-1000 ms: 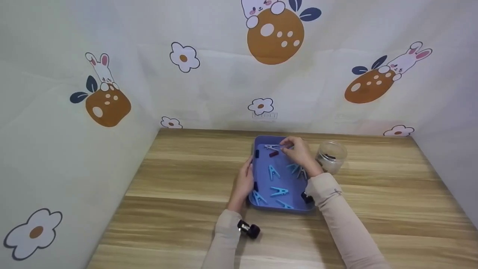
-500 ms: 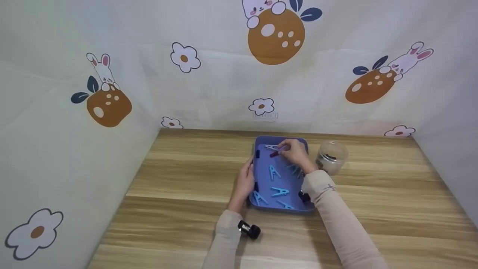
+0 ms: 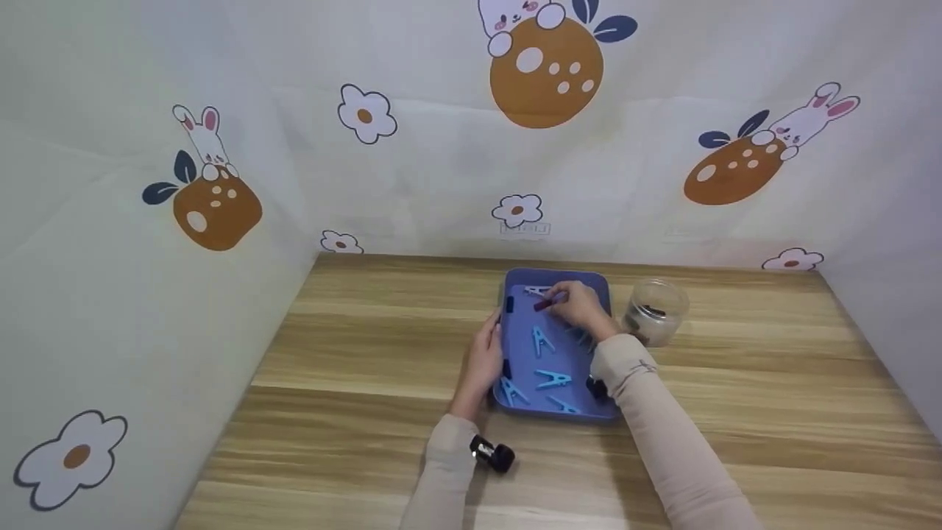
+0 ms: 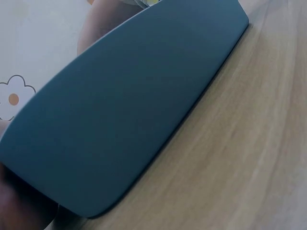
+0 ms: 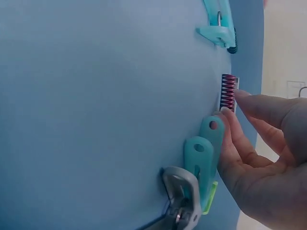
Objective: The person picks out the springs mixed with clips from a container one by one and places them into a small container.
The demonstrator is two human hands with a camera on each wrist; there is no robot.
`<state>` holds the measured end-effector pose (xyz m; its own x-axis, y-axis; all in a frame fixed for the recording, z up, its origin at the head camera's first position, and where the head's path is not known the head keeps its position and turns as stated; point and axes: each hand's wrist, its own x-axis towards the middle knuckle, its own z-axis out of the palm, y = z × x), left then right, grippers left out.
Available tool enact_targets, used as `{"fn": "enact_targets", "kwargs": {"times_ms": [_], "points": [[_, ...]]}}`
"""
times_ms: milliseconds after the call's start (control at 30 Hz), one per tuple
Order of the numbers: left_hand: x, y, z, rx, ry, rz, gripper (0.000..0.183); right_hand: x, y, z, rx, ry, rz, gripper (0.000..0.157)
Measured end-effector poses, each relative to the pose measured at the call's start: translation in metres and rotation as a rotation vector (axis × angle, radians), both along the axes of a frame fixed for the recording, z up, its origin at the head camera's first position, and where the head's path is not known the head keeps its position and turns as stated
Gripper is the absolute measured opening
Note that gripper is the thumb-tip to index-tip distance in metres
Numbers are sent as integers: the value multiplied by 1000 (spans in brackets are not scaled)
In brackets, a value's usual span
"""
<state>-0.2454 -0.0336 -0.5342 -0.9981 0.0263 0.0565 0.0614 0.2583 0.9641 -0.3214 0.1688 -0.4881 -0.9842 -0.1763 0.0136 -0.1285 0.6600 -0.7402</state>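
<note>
A dark red coil spring [image 5: 228, 91] lies near the far end of the blue plastic tray [image 3: 556, 276]. My right hand [image 3: 581, 305] reaches into the tray and pinches the spring's end between thumb and finger. In the right wrist view, teal clothespins [image 5: 199, 158] and a grey clip [image 5: 182, 187] lie just below the fingers. Other clothespins [image 3: 552, 378] are scattered over the tray floor. Two small black pieces [image 3: 509, 304] lie along its left wall. My left hand [image 3: 483, 364] rests against the tray's outer left wall, its fingers extended along it.
A clear round jar [image 3: 657, 313] holding dark pieces stands right of the tray on the wooden table [image 3: 353, 397]. Patterned cloth walls [image 3: 434, 162] enclose the table at the back and both sides. Each sleeve cuff bears a black wrist camera [image 3: 494, 454].
My right hand has moved slightly left and nearer, from beside the pale clothespin onto the red spring. The left hand and the tray have stayed in place.
</note>
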Motion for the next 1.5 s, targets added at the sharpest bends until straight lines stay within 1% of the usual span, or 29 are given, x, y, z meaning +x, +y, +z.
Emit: {"fn": "enact_targets", "kwargs": {"times_ms": [133, 300, 367, 400, 600, 700, 900, 1100, 1167, 1267, 1367, 1500], "points": [[0, 0, 1, -5, 3, 0, 47, -1, 1, -3, 14, -10, -15, 21], [-1, -1, 0, -7, 59, -2, 46, -3, -1, -5, 20, 1, -31, 23], [-1, -1, -1, -27, 84, 3, 46, -3, -2, -7, 20, 3, -40, 23], [-1, -1, -2, -24, 85, 0, 46, -2, -2, -8, 15, -2, -46, 23], [0, 0, -3, 32, 28, -17, 47, -2, -3, -15, -44, -15, -78, 21], [-1, 1, -3, 27, 26, -13, 46, -2, -4, -18, -75, -12, -86, 19], [-1, 0, -2, 29, 30, -6, 46, -2, -7, -18, -60, 51, -98, 15], [1, 0, 0, 37, 3, -3, 47, -2, -8, -17, -46, 59, -95, 14], [0, 0, 0, 32, 13, -2, 47, -2, -8, -16, -41, 59, -97, 14], [-2, 0, -2, 17, 49, -8, 46, -2, -7, -14, -34, 61, -99, 13], [-3, -1, -2, 21, 81, -20, 45, -3, -7, -13, -35, 55, -93, 13], [0, -1, -1, 45, 41, -18, 46, -3, -6, -10, -49, 22, -75, 14]]}}
